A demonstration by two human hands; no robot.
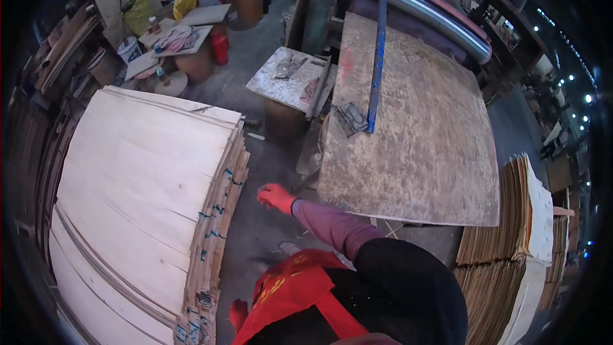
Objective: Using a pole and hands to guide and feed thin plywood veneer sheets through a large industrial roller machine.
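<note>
My right hand [276, 198], in a red-orange glove, hangs over the floor between a stack of pale wood veneer sheets [143, 167] and a large worn board [412, 139]. Its fingers are loosely bent, and nothing shows in them. Beside my red apron [292, 292], low in the view, is my left hand [238, 315], also in a red glove; its fingers are mostly hidden. The top veneer sheets have splits, and the stack's ragged edge bears blue-green marks. A blue bar [378, 52] slants over the worn board, its lower end by a grimy metal piece [352, 118].
A machine with a shiny metal roller [421, 12] stands beyond the board. A small stained table [282, 76] holds scrapers or similar flat tools. More veneer stacks [493, 258] stand at right. Drums topped with boards [194, 60] and a red container [220, 49] are at upper left.
</note>
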